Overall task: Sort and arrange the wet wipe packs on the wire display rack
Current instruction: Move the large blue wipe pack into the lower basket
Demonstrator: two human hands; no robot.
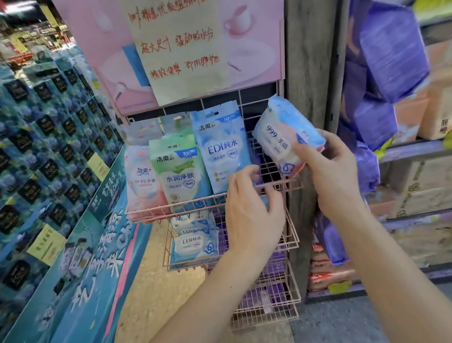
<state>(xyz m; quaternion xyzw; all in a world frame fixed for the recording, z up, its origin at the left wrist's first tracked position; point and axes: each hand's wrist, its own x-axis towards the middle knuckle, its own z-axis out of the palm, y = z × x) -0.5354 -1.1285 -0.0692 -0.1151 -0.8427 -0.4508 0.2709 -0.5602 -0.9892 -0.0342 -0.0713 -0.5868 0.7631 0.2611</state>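
A pink wire display rack [280, 186] has tiered baskets. Its top basket holds upright wet wipe packs: a pink one [141, 181] at left, a green one [178, 174] in the middle and a blue EDI pack [222, 149] to the right. My right hand [329, 171] grips a tilted stack of white-and-blue wipe packs [279, 134] above the basket's empty right end. My left hand [252, 210] rests on the basket's front rail with fingertips touching the blue EDI pack's lower corner. In the second basket lie flat blue EDI packs [193, 240].
A pink poster with a handwritten paper sign [175, 36] stands above the rack. Stacked blue-green boxes [33, 151] fill the left side. A wooden post [306, 49] and shelves with purple packs [391, 51] and cartons are on the right. Lower wire baskets [265, 302] hold purple items.
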